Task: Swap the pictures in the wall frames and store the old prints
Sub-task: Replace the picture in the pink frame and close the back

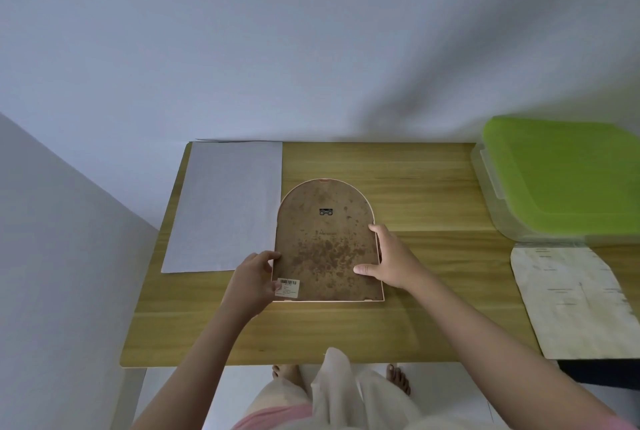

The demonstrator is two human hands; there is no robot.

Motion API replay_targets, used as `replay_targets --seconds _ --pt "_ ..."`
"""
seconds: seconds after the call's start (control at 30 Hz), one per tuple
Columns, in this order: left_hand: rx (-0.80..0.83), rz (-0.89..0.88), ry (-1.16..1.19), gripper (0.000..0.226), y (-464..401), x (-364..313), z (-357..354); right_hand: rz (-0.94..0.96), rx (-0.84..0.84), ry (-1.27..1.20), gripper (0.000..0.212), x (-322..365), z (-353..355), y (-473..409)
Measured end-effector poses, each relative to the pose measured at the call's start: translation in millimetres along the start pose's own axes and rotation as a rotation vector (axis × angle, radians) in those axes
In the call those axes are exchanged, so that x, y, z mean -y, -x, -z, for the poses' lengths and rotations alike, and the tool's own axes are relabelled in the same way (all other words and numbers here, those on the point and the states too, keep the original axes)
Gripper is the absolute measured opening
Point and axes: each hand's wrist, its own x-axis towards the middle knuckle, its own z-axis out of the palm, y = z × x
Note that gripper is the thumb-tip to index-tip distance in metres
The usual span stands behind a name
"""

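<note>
An arch-topped picture frame [323, 239] lies face down on the wooden table [415, 318]. Its brown, stained backing board faces up, with a small metal hanger near the top and a barcode sticker at the lower left corner. My left hand [254, 282] grips the frame's lower left edge, thumb on the backing. My right hand [391, 261] holds the right edge, thumb pressed flat on the board. A white sheet of paper [225, 204] lies flat to the left of the frame.
A clear storage box with a green lid [568, 176] stands at the table's right back. In front of it lies a pale, worn arch-shaped print [575, 298]. White walls close in behind and on the left. My bare feet show below the table's front edge.
</note>
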Motion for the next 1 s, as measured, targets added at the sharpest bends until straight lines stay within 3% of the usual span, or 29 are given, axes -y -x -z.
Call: replay_targets --seconds 0.23,0.4,0.6,0.8,1.0 --pt "0.026 0.065 0.058 0.059 10.4 -12.6 -4.9 -0.045 -0.058 -0.095 0.096 -1.1 -5.1 7.9" --pt "0.066 0.114 0.418 0.061 15.8 -17.9 13.6 -0.028 -0.054 -0.326 0.09 0.2 -1.2 19.6" --pt "0.121 0.016 0.644 0.055 24.8 -30.2 27.2 0.038 -0.097 -0.351 0.084 -2.3 17.2 30.3" --pt "-0.018 -0.114 0.763 0.052 24.2 -61.8 30.4 0.136 -0.255 -0.077 0.074 14.9 38.2 33.5" --pt "-0.183 -0.258 0.638 0.05 31.4 -106.7 31.7 0.367 -0.217 -0.203 0.067 81.3 52.9 43.3"
